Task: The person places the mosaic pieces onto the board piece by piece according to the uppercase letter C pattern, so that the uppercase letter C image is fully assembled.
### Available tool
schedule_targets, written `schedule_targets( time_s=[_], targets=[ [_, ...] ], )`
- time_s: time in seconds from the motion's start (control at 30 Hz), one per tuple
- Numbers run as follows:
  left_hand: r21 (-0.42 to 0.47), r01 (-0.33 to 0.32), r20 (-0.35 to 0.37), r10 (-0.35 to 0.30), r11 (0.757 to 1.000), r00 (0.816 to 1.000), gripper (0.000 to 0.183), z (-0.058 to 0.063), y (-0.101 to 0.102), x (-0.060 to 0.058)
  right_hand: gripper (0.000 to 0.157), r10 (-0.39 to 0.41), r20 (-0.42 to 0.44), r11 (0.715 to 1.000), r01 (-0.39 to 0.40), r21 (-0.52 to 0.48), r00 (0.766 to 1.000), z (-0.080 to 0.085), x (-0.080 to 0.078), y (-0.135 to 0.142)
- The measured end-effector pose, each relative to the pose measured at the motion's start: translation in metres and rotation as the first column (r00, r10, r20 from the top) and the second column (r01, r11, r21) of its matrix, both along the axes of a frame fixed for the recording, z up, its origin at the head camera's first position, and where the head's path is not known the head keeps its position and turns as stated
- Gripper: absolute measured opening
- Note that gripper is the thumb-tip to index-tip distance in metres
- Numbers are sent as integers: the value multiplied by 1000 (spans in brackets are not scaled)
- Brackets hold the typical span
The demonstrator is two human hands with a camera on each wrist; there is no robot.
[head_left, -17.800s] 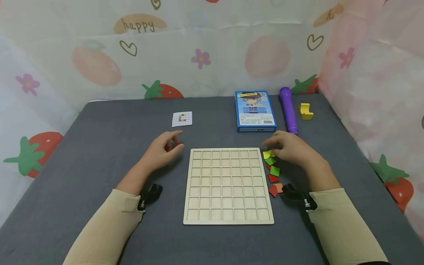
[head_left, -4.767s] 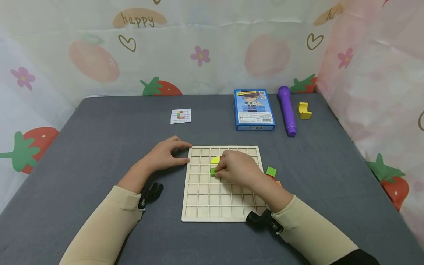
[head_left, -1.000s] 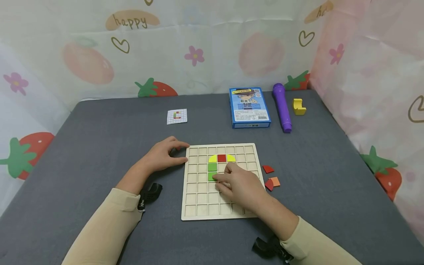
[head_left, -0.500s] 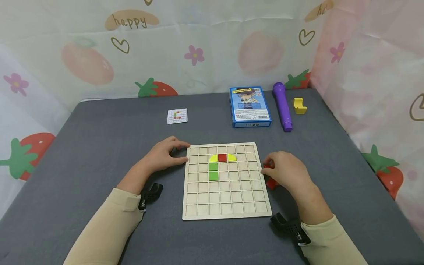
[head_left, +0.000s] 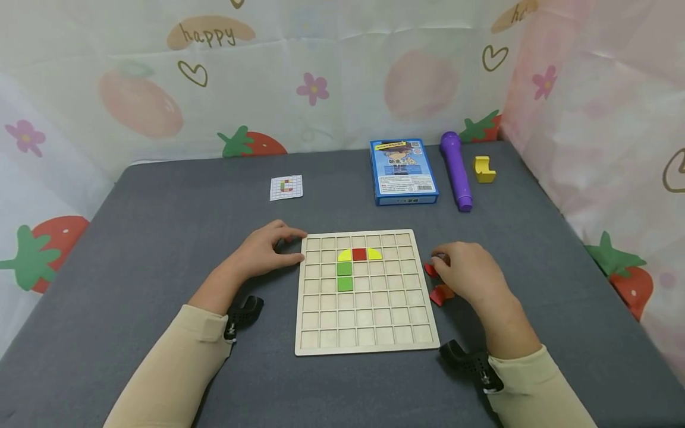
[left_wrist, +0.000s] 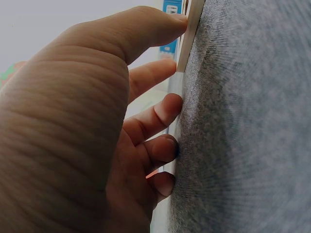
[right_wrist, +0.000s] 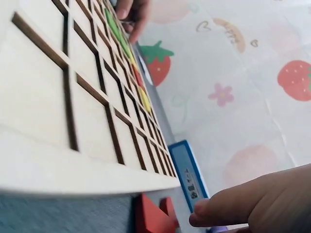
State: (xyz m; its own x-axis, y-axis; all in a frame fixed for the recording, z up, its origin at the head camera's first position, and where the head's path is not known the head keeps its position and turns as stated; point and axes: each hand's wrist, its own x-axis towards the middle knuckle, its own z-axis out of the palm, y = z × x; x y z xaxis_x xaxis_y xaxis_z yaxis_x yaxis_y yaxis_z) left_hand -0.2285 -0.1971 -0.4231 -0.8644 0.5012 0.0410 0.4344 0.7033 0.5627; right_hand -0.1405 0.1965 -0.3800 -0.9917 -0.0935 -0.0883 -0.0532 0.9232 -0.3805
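The wooden grid board [head_left: 321, 327] lies flat on the table. My left hand [head_left: 262, 252] touches its left edge near the far corner, index finger and thumb spread; the left wrist view shows the thumb [left_wrist: 146, 29] right at the board's side. In the grid sit two yellow quarter-round tiles [head_left: 344, 255], a red square tile [head_left: 359, 254] between them, and two green square tiles [head_left: 345, 269] below. My right hand [head_left: 471, 273] hovers right of the board, fingers bent, beside a red quarter-round tile [head_left: 430, 270]. Nearer me lie another red tile [head_left: 437, 296] and an orange one [head_left: 448, 290], partly hidden.
A pattern card [head_left: 286, 188] lies behind the board. At the back right are a blue box [head_left: 405, 172], a purple microphone-shaped stick [head_left: 457, 172] and a yellow block [head_left: 484, 170]. A printed cloth [head_left: 348, 71] hangs behind and beside the table.
Since a second ago my right hand has left the lower green tile and moved right to the loose red tiles. Earlier the yellow, red and green tiles came into the grid. My left hand stays.
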Motion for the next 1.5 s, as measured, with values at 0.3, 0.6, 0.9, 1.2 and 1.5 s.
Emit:
schedule_targets(
  time_s=[0.3, 0.6, 0.9, 1.2, 1.5],
  targets=[
    [-5, -2, 0, 2, 1000, 1000, 47, 1, 1, -1, 33, 58, 128, 997, -50, -67, 990, 0, -7, 15],
    [-5, -4, -4, 4, 1000, 1000, 46, -1, 0, -2, 36, 1, 69, 965, 17, -262, 998, -2, -6, 3],
    [2, 0, 2, 0, 1000, 1000, 46, -1, 1, 0, 31, 150, 40, 842, -106, -529, 988, -8, 12, -45],
    [-1, -5, 1, 5, 1000, 1000, 45, -1, 1, 0, 19, 438, -80, 837, -439, -326, 895, -28, 24, -80],
    [3, -9, -7, 9, 1000, 1000, 45, -3, 0, -2, 20, 495, -272, 824, -545, -154, 825, -39, 26, -88]
  ],
)
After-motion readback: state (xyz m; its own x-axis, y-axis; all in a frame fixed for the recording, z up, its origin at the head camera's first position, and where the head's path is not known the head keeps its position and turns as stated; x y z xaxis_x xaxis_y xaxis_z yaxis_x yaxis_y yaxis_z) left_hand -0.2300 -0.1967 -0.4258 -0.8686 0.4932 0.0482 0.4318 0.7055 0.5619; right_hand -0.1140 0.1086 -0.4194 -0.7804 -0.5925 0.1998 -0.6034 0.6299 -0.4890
